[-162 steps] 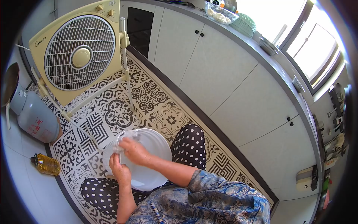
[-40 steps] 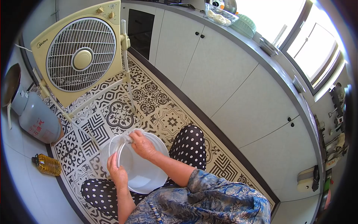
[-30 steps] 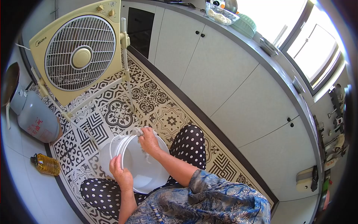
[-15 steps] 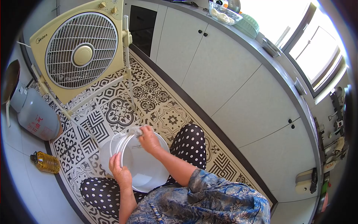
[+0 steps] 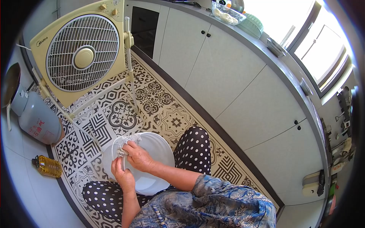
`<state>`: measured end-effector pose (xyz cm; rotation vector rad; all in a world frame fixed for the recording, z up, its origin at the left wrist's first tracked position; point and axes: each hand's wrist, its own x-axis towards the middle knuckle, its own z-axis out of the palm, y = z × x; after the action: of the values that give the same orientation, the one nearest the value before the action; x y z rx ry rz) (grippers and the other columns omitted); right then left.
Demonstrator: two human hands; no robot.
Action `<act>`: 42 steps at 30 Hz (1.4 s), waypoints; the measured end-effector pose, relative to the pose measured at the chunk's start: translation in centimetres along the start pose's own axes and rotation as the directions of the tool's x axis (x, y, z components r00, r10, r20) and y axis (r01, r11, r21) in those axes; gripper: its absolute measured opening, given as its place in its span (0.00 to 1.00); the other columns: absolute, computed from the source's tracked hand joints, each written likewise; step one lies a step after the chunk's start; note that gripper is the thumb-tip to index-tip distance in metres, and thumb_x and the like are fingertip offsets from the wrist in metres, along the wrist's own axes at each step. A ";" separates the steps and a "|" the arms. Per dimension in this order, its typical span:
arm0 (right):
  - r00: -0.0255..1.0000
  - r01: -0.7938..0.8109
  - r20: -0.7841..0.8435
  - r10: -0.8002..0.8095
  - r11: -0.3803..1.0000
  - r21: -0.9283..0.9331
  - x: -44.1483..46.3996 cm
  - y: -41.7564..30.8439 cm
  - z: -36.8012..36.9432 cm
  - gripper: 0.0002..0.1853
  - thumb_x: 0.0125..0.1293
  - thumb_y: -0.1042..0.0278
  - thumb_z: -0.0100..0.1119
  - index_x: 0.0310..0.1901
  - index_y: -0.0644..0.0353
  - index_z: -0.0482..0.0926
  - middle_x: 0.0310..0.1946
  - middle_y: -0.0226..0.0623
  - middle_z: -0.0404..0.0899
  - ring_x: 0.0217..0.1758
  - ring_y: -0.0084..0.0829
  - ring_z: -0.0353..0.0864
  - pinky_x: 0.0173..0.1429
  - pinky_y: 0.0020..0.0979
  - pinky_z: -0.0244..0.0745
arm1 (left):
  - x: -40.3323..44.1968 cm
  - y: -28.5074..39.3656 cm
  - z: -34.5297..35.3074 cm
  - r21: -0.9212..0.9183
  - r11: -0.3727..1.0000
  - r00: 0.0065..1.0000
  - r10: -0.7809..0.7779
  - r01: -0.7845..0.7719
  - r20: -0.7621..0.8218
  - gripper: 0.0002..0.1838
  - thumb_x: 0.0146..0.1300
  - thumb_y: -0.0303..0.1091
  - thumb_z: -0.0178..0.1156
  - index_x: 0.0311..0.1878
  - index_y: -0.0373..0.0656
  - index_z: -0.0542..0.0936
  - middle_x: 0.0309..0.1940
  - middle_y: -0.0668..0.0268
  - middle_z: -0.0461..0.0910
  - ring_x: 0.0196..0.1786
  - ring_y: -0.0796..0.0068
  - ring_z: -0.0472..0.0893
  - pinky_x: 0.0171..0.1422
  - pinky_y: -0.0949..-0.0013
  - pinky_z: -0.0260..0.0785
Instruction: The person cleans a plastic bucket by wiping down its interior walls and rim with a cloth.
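Note:
A white bucket (image 5: 159,152) stands tilted between my knees, its mouth facing up towards me. My left hand (image 5: 122,173) grips the near left part of its rim, fingers on the outside. In my right hand (image 5: 137,155) is a crumpled greyish-white cloth (image 5: 122,151), pressed on the rim just above my left fingers. Part of the cloth lies over the far rim. A thin white handle (image 5: 113,146) curves outside the bucket on the left.
A cream fan (image 5: 83,57) stands ahead on a white frame. On the left are a grey gas cylinder (image 5: 40,119), a pan (image 5: 11,83) and an oil bottle (image 5: 48,166). Cabinets (image 5: 224,68) run along the right, below a counter with a glass bowl (image 5: 227,15).
My right hand has moved left and towards me along the rim with the cloth, close to my left hand. My left hand has stayed on the rim.

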<state>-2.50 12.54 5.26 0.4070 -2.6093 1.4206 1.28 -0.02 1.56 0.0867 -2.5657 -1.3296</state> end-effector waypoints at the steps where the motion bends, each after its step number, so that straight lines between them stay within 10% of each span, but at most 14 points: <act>1: 1.000 0.003 0.002 -0.003 1.000 -0.002 0.1 0.1 -0.2 0.19 0.54 0.78 0.52 0.51 0.57 0.70 0.51 0.46 0.68 0.52 0.50 0.72 0.54 0.44 0.70 | 0.2 0.4 -0.5 -0.047 0.998 0.999 -0.035 0.036 0.014 0.30 0.45 0.12 0.48 0.56 0.37 0.75 0.57 0.57 0.69 0.65 0.56 0.64 0.72 0.59 0.53; 12: 0.853 -0.469 -0.283 0.439 0.882 -0.047 0.2 9.5 -2.9 0.19 0.57 0.72 0.52 0.52 0.59 0.70 0.53 0.47 0.67 0.52 0.52 0.73 0.55 0.45 0.70 | -0.1 0.0 -1.3 -0.111 0.993 0.999 -0.042 0.044 0.016 0.31 0.44 0.12 0.47 0.55 0.39 0.76 0.57 0.58 0.71 0.66 0.57 0.64 0.74 0.59 0.52; 29: 0.999 -0.046 -0.004 0.046 0.997 -0.061 0.8 2.0 -1.4 0.19 0.55 0.77 0.52 0.51 0.60 0.71 0.52 0.48 0.68 0.53 0.52 0.73 0.53 0.42 0.72 | -0.1 0.0 -0.9 -0.087 0.996 0.999 -0.038 0.038 0.007 0.30 0.44 0.12 0.47 0.55 0.38 0.76 0.57 0.57 0.71 0.66 0.56 0.64 0.73 0.58 0.52; 36: 0.873 -0.459 -0.226 0.433 0.885 -0.078 0.5 8.8 -2.9 0.18 0.58 0.72 0.51 0.53 0.57 0.70 0.53 0.46 0.68 0.52 0.51 0.73 0.55 0.45 0.71 | 0.0 -0.9 -1.4 -0.131 0.990 0.998 -0.051 0.048 -0.025 0.30 0.43 0.11 0.47 0.53 0.38 0.77 0.56 0.58 0.71 0.65 0.57 0.65 0.73 0.59 0.52; 42: 0.896 -0.411 -0.228 0.381 0.906 -0.103 0.6 8.1 -3.2 0.20 0.57 0.71 0.51 0.53 0.62 0.70 0.54 0.49 0.68 0.54 0.51 0.72 0.58 0.44 0.68 | -0.4 0.4 -1.0 -0.058 0.998 0.999 -0.032 0.032 -0.007 0.29 0.44 0.12 0.48 0.54 0.37 0.76 0.56 0.57 0.71 0.66 0.57 0.64 0.73 0.59 0.52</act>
<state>-5.51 19.35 0.64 -0.2980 -2.7002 1.2702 1.90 -0.50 2.40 0.1229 -2.5278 -1.4110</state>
